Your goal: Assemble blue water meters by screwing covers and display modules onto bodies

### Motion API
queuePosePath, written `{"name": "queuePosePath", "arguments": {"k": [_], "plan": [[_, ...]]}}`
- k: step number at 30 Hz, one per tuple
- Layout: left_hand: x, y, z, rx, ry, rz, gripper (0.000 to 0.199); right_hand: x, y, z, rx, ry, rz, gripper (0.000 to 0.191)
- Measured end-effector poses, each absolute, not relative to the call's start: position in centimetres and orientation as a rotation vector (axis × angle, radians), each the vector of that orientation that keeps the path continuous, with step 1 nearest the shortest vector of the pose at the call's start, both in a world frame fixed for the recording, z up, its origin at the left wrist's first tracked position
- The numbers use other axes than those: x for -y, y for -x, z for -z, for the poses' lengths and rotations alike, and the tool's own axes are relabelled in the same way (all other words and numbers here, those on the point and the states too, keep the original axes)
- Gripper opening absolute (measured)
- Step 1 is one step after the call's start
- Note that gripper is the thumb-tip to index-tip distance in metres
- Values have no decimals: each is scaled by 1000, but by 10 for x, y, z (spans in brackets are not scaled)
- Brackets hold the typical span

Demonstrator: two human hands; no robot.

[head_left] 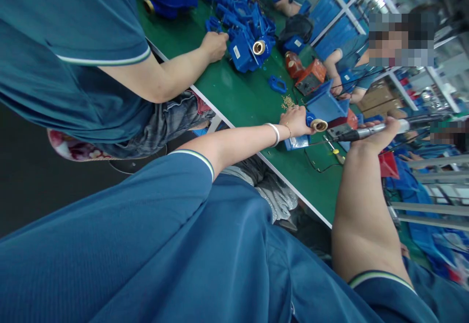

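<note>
My left hand [295, 121], with a white bangle at the wrist, is wrapped over a blue water meter [310, 118] whose brass threaded end points right. The meter rests on the green table, its lower body partly hidden by my fingers. In my right hand [379, 135] is a grey and black electric screwdriver [403, 126], held nearly level. Its thin bit points left toward the meter; whether it touches a screw I cannot make out. Small brass screws [287, 102] lie in a loose pile just beyond my left hand. A blue ring-shaped part [277, 84] lies farther off.
Blue meters [244, 52] are heaped at the far left of the green table [238, 96]. A blue bin [328, 102], an orange box [311, 76] and a yellow-handled tool [339, 156] stand or lie nearby. A co-worker's hand [214, 47] is beside the heap; other people sit opposite.
</note>
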State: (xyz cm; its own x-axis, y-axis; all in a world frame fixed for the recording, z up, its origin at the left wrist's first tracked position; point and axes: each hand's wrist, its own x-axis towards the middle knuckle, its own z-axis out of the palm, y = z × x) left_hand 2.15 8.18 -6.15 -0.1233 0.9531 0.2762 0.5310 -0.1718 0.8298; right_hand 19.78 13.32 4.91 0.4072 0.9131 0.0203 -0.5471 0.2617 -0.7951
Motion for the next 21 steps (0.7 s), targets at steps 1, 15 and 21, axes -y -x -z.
{"name": "queuePosePath", "arguments": {"k": [1, 15, 21], "plan": [[-82, -22, 60, -1633, -1701, -1230, 84, -140, -201, -47, 575, 838, -977, 37], [-105, -16, 42, -1665, -1735, -1131, 83, -172, -292, -78, 994, 1319, -611, 40], [-126, -2, 35, -1630, -1649, -1055, 76, -151, -305, -37, 1427, 1796, -616, 24]]}}
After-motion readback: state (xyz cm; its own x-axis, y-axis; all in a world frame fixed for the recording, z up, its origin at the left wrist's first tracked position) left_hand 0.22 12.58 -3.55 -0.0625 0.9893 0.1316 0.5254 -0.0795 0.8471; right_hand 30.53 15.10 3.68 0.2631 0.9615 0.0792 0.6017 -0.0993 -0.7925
